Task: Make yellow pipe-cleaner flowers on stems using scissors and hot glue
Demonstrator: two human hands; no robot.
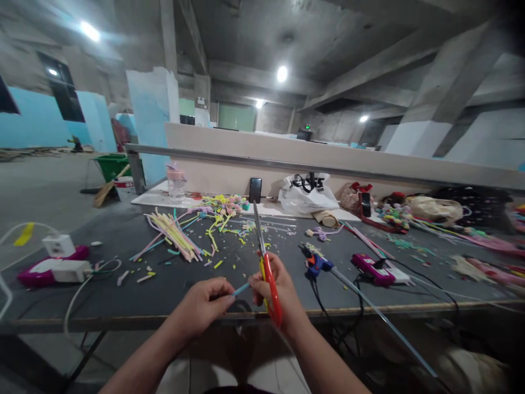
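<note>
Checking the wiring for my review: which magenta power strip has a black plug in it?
The power strip right of the blue glue gun; the far-left strip carries white adapters instead.

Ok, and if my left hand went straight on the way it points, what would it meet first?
Probably your right hand, which holds the scissors and sits at the far end of the light blue strip in your left hand, though depth is hard to judge from one view.

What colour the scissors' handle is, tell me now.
Red and yellow; the scissors' handle, in the right hand, shows in the head view.
</note>
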